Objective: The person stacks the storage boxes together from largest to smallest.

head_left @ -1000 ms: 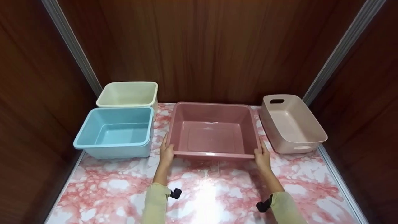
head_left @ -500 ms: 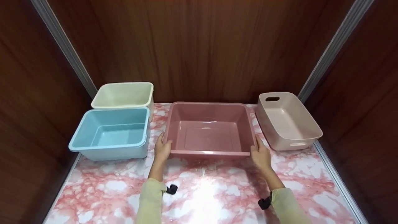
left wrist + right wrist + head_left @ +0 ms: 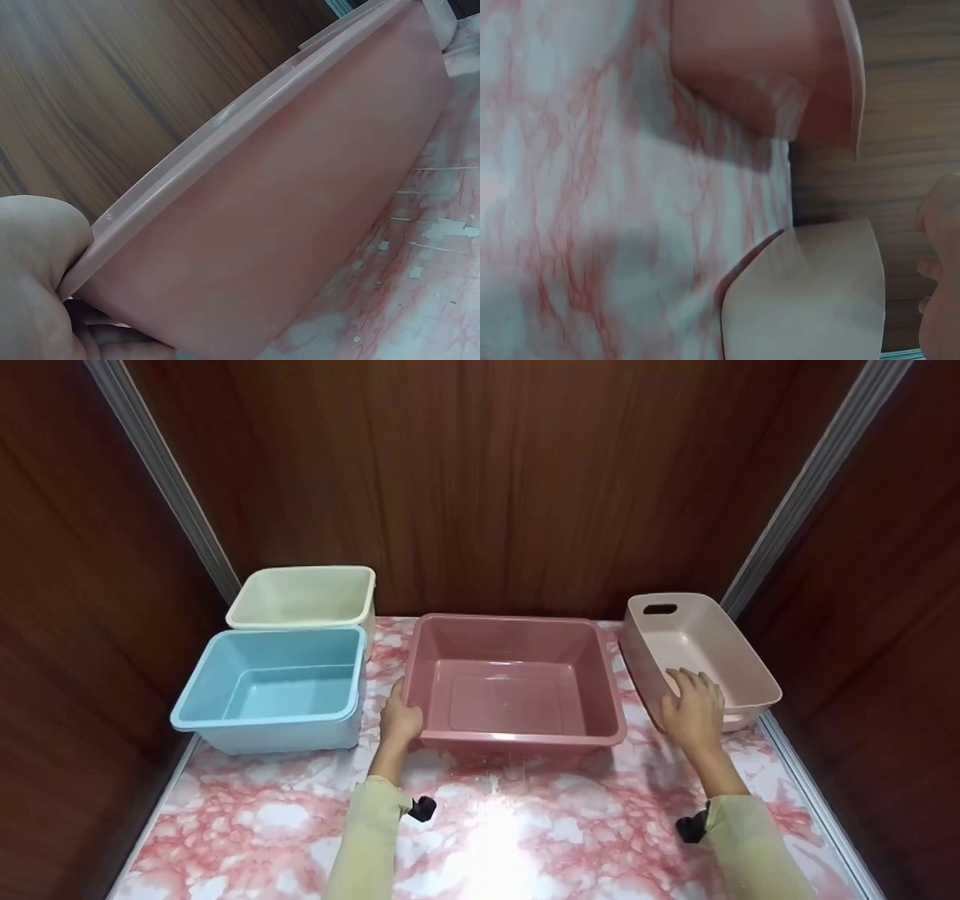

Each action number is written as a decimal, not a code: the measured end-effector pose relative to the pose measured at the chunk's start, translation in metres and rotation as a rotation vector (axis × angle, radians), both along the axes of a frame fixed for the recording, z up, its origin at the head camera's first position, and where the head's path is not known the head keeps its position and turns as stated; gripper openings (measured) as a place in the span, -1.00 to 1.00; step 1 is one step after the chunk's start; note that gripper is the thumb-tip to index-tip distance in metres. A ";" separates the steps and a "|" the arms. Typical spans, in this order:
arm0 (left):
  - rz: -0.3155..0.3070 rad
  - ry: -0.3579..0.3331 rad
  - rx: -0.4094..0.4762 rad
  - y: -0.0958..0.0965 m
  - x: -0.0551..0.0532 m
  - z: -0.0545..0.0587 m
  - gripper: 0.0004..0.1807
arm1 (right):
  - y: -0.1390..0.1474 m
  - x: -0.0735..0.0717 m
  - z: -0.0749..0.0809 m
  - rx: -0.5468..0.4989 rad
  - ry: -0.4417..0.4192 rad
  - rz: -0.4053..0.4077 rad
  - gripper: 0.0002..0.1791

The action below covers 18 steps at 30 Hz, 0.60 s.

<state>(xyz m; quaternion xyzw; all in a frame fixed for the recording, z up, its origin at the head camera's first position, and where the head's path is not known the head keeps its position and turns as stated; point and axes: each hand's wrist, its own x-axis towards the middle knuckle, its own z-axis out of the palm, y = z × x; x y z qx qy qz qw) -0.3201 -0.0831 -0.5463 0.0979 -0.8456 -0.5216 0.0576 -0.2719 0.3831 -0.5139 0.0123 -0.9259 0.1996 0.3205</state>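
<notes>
A dusty-pink plastic basin (image 3: 517, 737) stands in the middle of the surface in the head view. My left hand (image 3: 400, 720) grips its near left corner, and in the left wrist view the thumb lies over the rim (image 3: 225, 139) with fingers underneath. On the right is a beige bin (image 3: 646, 664) with cut-out handles. My right hand (image 3: 694, 712) is over the bin's near left edge, fingers loosely bent, holding nothing. From the right wrist, this hand (image 3: 943, 274) shows beside the bin's rim, apart from it; the bin's near handle is hidden behind the hand in the head view.
A light-blue tub (image 3: 270, 735) stands on the left, with a cream bin (image 3: 307, 592) close behind it. Dark wood panels (image 3: 480, 487) rise at the back and both sides. The pink-and-white marbled surface (image 3: 285, 817) stretches toward the wearer.
My right hand has let go of the basin's right corner and moved right, over the beige bin. The left hand keeps its grip on the basin.
</notes>
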 end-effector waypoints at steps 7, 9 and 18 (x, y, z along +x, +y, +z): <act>0.006 -0.006 -0.008 0.007 -0.004 0.002 -0.33 | 0.019 -0.010 -0.007 0.120 -0.087 -0.017 -0.56; -0.003 -0.001 -0.001 0.010 -0.005 0.002 -0.34 | 0.023 -0.009 -0.010 0.151 -0.124 -0.032 -0.55; -0.010 0.008 -0.039 0.013 -0.008 0.000 -0.36 | 0.017 -0.005 -0.013 0.118 -0.254 -0.064 -0.49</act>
